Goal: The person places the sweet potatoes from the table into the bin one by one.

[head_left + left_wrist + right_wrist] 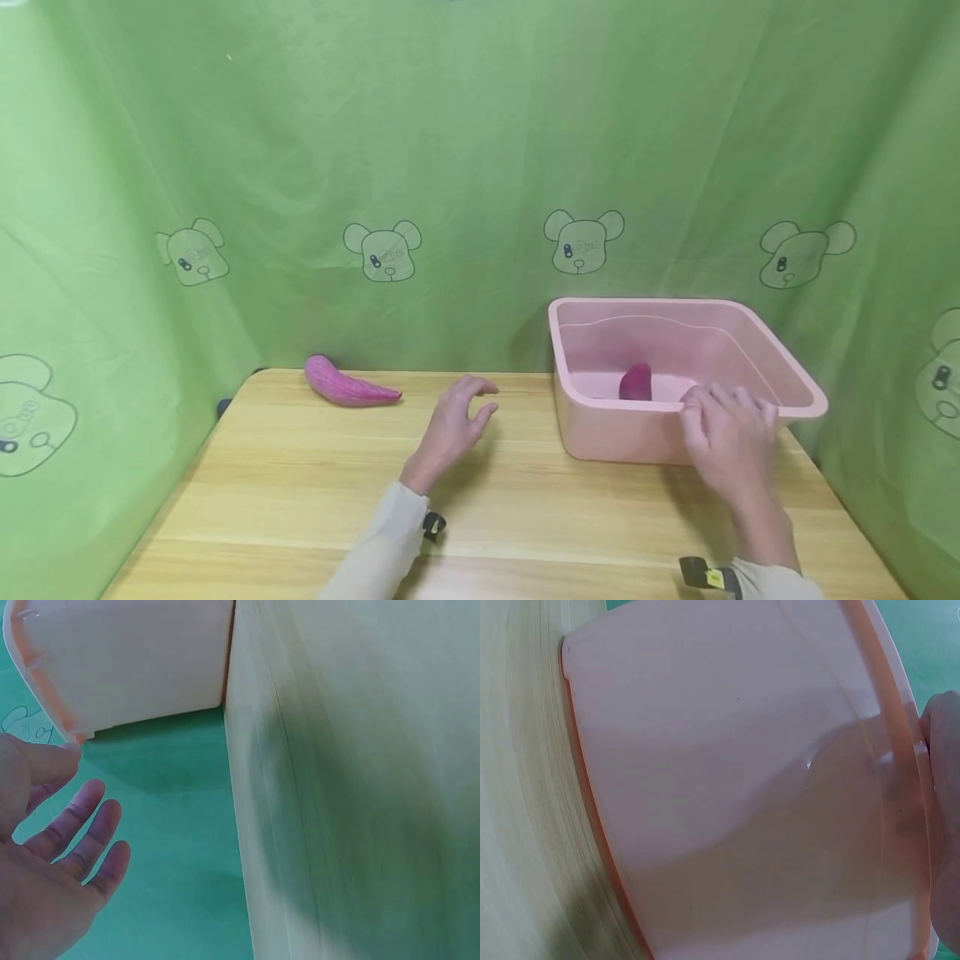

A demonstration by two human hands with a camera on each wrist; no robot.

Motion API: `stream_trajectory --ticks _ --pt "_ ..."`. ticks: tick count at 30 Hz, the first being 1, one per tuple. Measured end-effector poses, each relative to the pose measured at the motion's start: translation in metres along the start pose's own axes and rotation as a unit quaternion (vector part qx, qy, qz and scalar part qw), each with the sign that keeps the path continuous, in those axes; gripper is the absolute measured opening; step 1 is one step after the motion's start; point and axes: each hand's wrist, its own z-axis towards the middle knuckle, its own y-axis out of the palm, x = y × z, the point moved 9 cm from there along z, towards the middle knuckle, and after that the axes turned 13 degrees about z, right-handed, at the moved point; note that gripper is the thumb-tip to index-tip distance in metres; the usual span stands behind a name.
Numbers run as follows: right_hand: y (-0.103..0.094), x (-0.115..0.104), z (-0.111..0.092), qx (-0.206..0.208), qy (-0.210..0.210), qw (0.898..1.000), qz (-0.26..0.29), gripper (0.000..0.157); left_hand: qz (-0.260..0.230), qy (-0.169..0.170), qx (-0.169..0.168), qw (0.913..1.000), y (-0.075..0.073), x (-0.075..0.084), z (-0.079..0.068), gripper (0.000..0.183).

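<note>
My left hand (453, 421) hovers over the middle of the table, fingers loosely bent and apart from the thumb, holding nothing. To its left lies a long, curved pinkish-purple vegetable like a sweet potato (348, 385), tapering to a point on the right. A pink plastic tub (622, 433) stands at the back right. Inside it a dark magenta piece (636, 383) shows, its lower part hidden by the front wall. My right hand (727, 437) is at the tub's front rim with bent fingers over it; I cannot tell whether they grip the rim.
The wooden table (300, 483) ends at the back against a green curtain (465, 125) printed with bear faces. More curtain hangs on both sides. Dark straps sit on both wrists, over light sleeves (382, 542).
</note>
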Motion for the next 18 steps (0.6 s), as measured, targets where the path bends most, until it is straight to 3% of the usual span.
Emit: stream_trajectory --ticks 18 --pt "0.001 0.002 -0.001 0.003 0.001 1.000 0.000 0.024 0.034 -0.004 -0.023 0.9991 0.002 -0.019 -0.002 0.027"
